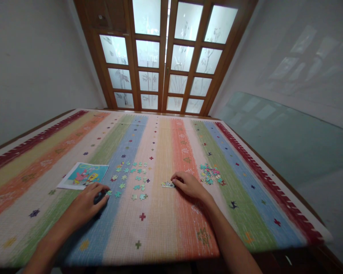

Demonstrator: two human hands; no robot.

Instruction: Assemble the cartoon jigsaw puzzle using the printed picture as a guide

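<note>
Puzzle strip (167, 185) at right hand (186, 185), pieces (138, 178) nearby

Wood-framed doors (161, 76) with perhaps frosted panes (183, 57), pale walls (34, 57).

Puzzle pieces (136, 187) (many teal) in separate groups

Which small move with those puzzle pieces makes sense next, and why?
I'd probably take the puzzle piece at the left hand to the short strip and try it: the right hand is at that strip, and loose pieces lie spread between the hands. Whether it fits is unclear.
</note>
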